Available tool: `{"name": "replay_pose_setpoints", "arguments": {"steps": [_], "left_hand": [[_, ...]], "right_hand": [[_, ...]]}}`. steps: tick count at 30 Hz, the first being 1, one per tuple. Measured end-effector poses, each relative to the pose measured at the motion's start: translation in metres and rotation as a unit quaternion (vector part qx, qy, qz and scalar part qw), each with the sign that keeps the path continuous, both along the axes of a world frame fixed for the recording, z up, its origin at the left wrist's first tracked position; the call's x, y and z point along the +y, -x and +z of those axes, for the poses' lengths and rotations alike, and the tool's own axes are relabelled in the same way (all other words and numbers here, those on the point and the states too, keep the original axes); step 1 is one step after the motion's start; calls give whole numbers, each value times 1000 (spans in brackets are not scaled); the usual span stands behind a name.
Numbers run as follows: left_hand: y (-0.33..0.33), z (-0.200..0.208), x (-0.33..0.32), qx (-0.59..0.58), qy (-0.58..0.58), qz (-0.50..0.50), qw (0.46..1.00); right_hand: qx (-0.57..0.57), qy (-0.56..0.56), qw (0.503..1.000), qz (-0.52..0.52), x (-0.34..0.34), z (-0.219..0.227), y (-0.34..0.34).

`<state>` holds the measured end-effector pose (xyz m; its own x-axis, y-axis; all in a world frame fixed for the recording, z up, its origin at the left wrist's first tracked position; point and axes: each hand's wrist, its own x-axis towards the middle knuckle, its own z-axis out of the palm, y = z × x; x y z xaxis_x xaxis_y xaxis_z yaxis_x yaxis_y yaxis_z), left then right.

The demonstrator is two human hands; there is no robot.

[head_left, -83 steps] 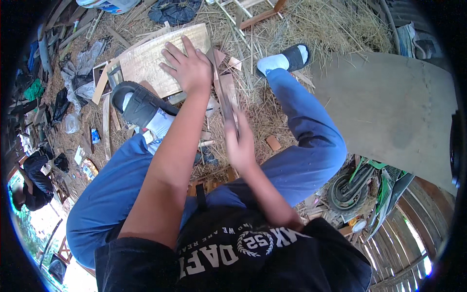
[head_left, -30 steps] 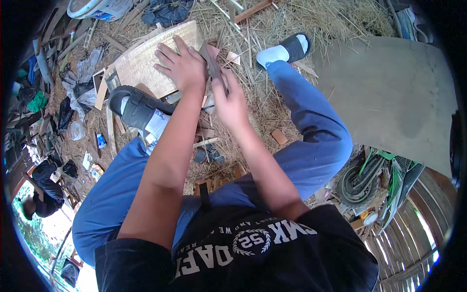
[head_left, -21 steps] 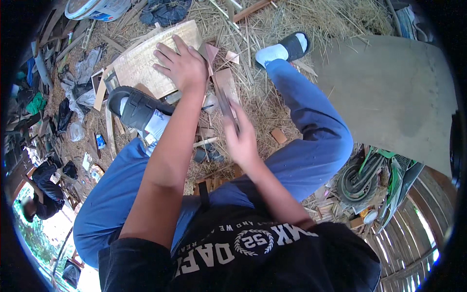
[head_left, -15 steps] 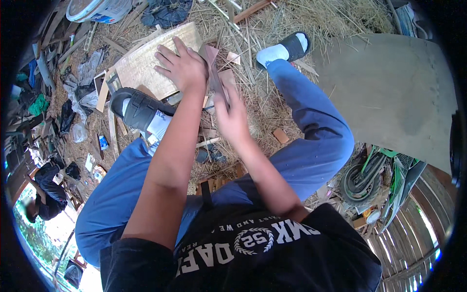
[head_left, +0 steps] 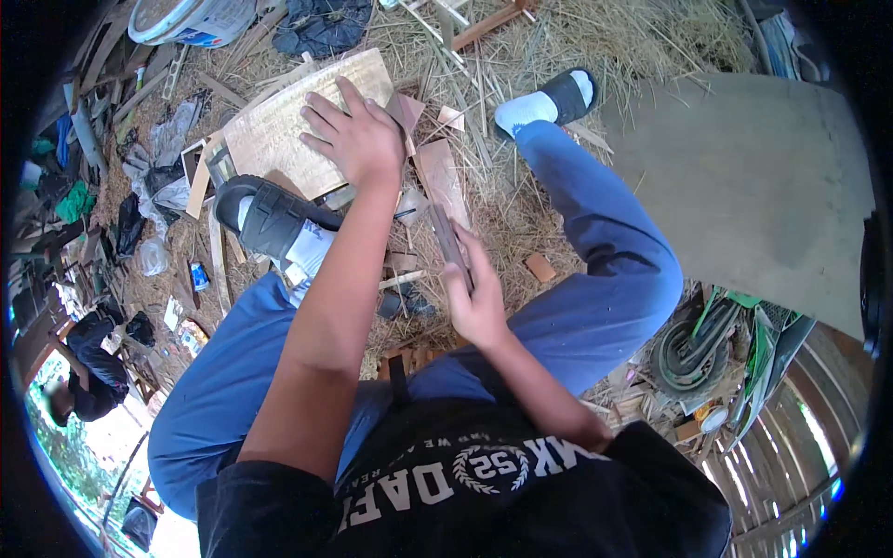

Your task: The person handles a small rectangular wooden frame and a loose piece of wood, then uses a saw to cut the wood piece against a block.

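Observation:
My left hand [head_left: 358, 144] lies spread and flat on a pale wooden board [head_left: 270, 126], near its right end. Against that end, beside the hand, sits a reddish-brown flat wood piece [head_left: 406, 112]. My right hand [head_left: 481, 298] is closed around a long, narrow, dark flat tool [head_left: 446, 232]; its exact kind is unclear. The tool slants up and to the left, apart from the board. Beyond its tip lies a thin brown wood strip [head_left: 443, 177] on the straw. My left foot, in a black sandal [head_left: 270, 219], rests against the board's lower edge.
Straw and wood scraps [head_left: 539, 268] cover the ground. A white bucket [head_left: 191, 19] stands at the far left, near a dark cloth [head_left: 321, 23]. A large grey sheet [head_left: 744, 186] lies on the right, above a green bicycle [head_left: 693, 353]. Another person [head_left: 88, 372] is at the far left.
My right hand has drawn the dark tool down and to the right, away from the board's end. My left hand stays on the board.

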<state>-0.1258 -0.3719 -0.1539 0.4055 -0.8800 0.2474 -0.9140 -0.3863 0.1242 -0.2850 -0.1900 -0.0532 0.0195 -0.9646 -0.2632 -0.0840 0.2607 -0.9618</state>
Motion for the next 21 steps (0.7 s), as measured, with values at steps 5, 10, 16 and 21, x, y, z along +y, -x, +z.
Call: {"name": "replay_pose_setpoints", "arguments": {"steps": [5,10,16,21], "left_hand": [[5,7,-4,1,-9,-11,1000],[-3,1,2,7,-6,-6,1000],[2,3,0,-2,-1,-20,1000],[0,3,1,22,1,-13,1000]], "right_hand": [[13,36,999,-23,-79,-14,-28],[8,54,998,-25,-20,-9,-13],[-5,-6,1000,-2,-83,-9,-21],[-37,-8,998,-45,-48,-1,-25]]}}
